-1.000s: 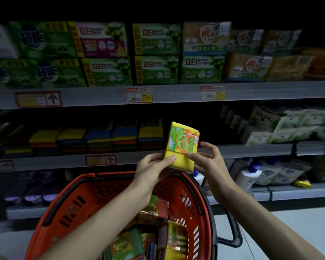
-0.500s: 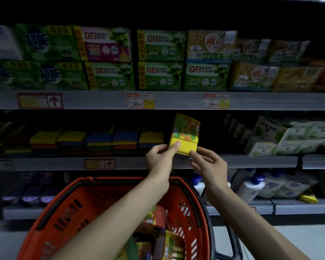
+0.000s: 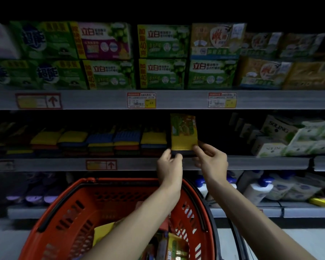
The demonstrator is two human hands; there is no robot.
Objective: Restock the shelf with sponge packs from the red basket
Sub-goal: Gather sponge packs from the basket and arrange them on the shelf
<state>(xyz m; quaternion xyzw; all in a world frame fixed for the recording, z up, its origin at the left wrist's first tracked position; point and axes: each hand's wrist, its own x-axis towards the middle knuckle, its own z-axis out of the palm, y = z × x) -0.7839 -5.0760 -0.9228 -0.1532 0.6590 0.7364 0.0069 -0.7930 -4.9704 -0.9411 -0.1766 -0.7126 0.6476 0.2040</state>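
Pinching flat, rectangular sponge pack upright

Sponge pack upright at the front lip of the middle shelf; can't tell if its weight is on the shelf. Left hand pinches its lower left corner, right hand the lower right. Stacked sponges sit on that shelf, left of the pack. Detergent boxes one tier above the shelf, white bottles one tier below. Red basket below the shelf with spare packs inside.

Left grip and right grip are bare; left forearm and right forearm are bare to the frame's edge.
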